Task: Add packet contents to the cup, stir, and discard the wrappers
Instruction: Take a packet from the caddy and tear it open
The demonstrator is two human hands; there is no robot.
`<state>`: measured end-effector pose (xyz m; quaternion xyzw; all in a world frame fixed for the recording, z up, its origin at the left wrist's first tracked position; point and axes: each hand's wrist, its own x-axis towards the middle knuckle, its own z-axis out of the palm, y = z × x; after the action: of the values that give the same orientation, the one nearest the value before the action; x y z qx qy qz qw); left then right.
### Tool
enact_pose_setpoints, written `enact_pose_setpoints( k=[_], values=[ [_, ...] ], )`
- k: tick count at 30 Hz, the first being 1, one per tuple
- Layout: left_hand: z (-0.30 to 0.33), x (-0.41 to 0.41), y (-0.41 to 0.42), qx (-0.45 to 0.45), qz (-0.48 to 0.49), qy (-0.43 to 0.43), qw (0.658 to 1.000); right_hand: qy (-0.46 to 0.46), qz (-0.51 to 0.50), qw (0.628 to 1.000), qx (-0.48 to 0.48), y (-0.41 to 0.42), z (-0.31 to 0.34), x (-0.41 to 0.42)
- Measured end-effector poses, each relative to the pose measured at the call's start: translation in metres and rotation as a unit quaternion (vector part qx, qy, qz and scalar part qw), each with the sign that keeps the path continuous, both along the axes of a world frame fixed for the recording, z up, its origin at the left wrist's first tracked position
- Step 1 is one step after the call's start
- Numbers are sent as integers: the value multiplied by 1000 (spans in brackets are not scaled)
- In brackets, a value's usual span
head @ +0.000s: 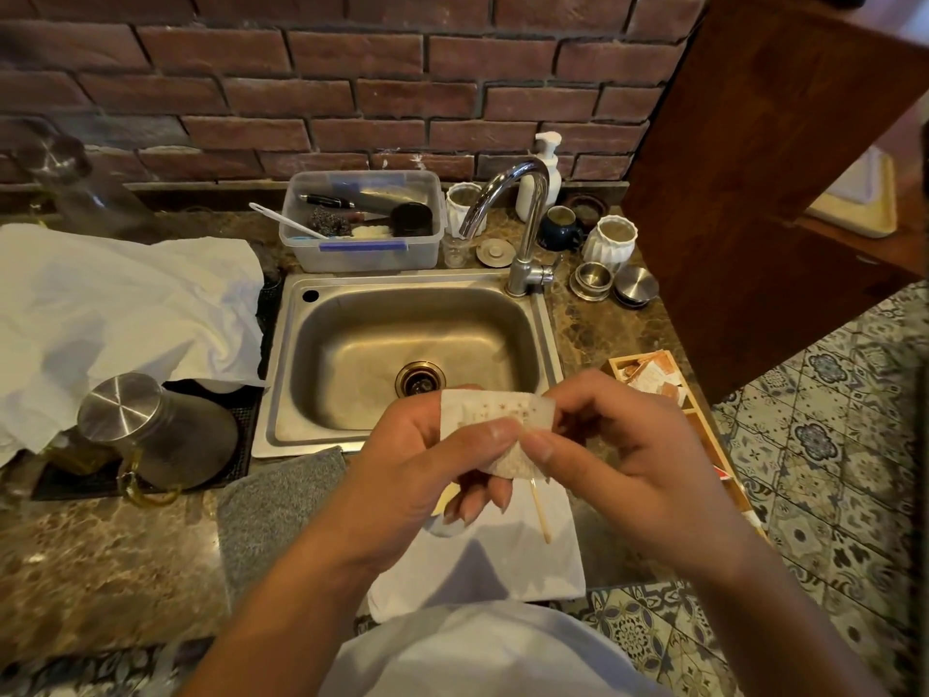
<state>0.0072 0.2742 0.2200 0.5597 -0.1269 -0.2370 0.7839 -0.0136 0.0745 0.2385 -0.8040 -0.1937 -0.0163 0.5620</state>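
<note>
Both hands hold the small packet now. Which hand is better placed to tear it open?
Probably the right hand: it pinches the packet at its upper right corner, with the wooden stick, while the left hand grips the body and can steady it.

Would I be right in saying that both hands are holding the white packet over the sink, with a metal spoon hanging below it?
Not quite: the head view shows a thin wooden stirring stick, not a metal spoon, hanging below the white packet. The rest holds: the left hand and the right hand both pinch the packet in front of the sink.
</note>
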Motion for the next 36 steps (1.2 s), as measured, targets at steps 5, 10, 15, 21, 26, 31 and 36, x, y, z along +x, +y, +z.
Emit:
enact_pose_setpoints(
  k=[5,10,15,21,26,31,36],
  values=[
    [-2,-2,-4,14,26,-15,999,107,75,991,-2,-7,5,2],
    [-3,-5,-6,38,68,-24,997,33,55,998,-6,0,-2,7],
    [-11,-4,-15,-47,111,95,988,-144,-50,979,-138,14,-16,6],
    [-16,0,-12,-57,98,109,988,-101,-72,983,-138,19,-20,6],
    [-17,2,0,-16,60,50,997,4,-34,996,-80,20,-12,5],
    [-19,4,6,2,27,18,999,124,17,992,-14,16,-10,8],
    [-21,4,8,1,20,37,999,165,77,983,-32,9,-2,18]
  ],
)
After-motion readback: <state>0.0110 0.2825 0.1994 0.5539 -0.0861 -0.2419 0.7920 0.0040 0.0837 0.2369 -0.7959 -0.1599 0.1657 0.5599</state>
